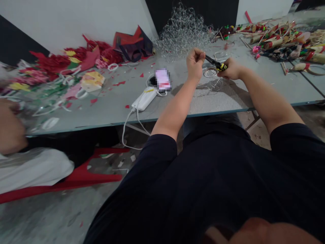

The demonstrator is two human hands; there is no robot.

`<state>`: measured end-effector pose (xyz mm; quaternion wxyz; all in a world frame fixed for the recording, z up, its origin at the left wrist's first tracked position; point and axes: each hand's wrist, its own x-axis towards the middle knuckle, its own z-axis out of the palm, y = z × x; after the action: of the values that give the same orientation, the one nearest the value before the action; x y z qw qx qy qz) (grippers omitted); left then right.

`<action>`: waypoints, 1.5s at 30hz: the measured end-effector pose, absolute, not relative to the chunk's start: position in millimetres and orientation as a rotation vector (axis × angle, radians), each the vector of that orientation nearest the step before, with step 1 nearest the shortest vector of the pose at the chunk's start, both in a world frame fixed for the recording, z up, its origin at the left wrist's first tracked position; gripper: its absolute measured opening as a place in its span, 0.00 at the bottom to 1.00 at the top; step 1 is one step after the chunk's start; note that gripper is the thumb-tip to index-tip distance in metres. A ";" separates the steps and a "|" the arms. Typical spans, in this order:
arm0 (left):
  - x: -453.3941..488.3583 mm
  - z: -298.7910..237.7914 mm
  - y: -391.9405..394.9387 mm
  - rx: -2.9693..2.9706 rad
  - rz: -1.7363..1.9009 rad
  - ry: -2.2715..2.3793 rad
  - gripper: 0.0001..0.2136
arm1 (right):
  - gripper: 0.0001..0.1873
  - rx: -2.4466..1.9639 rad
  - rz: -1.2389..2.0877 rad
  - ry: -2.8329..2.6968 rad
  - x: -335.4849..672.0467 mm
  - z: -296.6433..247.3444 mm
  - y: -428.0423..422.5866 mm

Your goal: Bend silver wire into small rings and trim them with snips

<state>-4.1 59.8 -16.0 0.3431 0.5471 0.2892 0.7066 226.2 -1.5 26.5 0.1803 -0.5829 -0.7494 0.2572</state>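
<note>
My right hand (231, 69) is closed round the yellow-and-black handles of a pair of pliers (217, 64), whose dark jaws point left. At the tip of the jaws, my left hand (195, 62) is closed in a pinch; whatever is between its fingers is too thin or hidden to make out. Both hands are held above the table. Below the pliers lies a pale ring-shaped coil (210, 73), with loose thin wire (215, 84) in front of it. Behind my left hand rises a big tangled heap of silvery wire (184, 32).
Left of my arm are a phone (163, 79) and a white power strip (144, 99) with its cable over the table edge. Red artificial flowers (56, 62) and a bag (133, 45) lie further left. Bamboo pieces (276, 42) crowd the right. A person (33, 166) sits at left.
</note>
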 end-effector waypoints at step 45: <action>-19.7 -34.7 90.5 1.341 1.612 0.660 0.26 | 0.24 -1.829 0.675 -2.011 234.3 46.3 -24.3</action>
<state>-19.7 90.5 -34.7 0.4542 0.5434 0.2676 0.6534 234.3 -24.3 46.3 0.1694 -0.6437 -0.7076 0.2374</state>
